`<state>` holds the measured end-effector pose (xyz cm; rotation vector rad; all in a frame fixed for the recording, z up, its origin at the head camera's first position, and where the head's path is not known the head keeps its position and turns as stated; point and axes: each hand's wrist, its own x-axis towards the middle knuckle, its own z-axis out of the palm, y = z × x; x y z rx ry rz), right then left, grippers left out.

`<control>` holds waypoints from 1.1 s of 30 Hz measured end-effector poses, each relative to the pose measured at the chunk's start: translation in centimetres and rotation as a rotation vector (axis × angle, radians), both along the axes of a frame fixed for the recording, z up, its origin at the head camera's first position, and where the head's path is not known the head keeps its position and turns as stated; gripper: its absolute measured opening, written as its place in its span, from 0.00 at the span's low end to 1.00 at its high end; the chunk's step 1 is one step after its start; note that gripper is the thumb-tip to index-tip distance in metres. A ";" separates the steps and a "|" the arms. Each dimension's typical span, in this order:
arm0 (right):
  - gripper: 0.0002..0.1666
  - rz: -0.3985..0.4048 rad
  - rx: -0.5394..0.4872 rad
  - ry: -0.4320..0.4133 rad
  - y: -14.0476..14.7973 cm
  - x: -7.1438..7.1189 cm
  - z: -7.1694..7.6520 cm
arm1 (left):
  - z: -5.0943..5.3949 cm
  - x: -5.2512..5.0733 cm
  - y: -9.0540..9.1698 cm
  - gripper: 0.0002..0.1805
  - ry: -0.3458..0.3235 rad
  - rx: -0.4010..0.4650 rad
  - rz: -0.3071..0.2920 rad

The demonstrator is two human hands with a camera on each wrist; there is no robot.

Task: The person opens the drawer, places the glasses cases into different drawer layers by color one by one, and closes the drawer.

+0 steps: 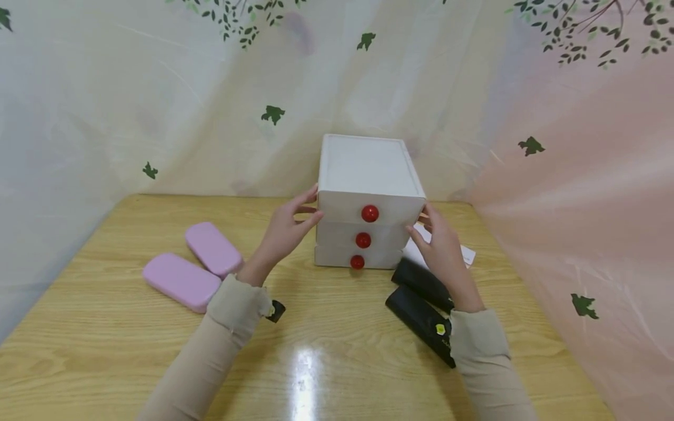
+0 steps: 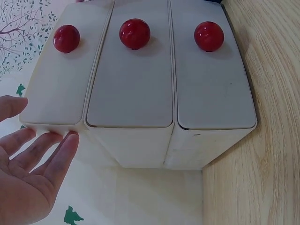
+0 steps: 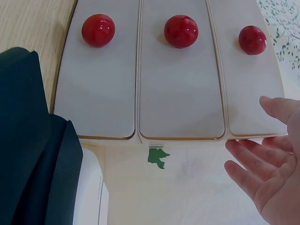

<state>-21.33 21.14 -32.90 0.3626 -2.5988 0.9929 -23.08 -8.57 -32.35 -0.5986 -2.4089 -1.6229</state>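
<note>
A white three-drawer box [image 1: 368, 166] with a red knob on each drawer stands at the back of the table, all drawers closed. My left hand [image 1: 284, 231] is at its left side, fingers loosely extended; in the left wrist view the fingertips touch the side of the top drawer section [image 2: 56, 103] and the thumb stands apart in front. On the other side my right hand [image 1: 441, 251] mirrors it. The right wrist view shows that hand's fingertips [image 3: 234, 146] at the side of the top section, thumb near the drawer front.
Two pinkish-purple oblong cases [image 1: 181, 280] lie on the wooden table [image 1: 337, 362] at the left. Two long black cases [image 1: 421, 321] lie at the right, partly under my right forearm. Behind them is a white flat item [image 1: 468, 255]. A patterned cloth [image 1: 210, 117] hangs behind the table.
</note>
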 end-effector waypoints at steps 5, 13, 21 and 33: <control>0.37 0.018 0.004 0.009 -0.7 0.1 -0.1 | 0.0 0.4 -0.8 0.31 0.003 -0.021 0.021; 0.37 0.040 0.039 0.012 -1.8 0.3 -0.1 | 0.3 1.3 -2.0 0.30 0.008 -0.043 0.062; 0.38 0.062 0.060 0.011 -3.1 0.6 -0.1 | 0.3 1.9 -3.3 0.30 -0.029 -0.056 0.109; 0.38 0.090 0.080 0.035 -4.4 0.9 -0.1 | 0.2 3.0 -4.5 0.29 0.013 -0.048 0.163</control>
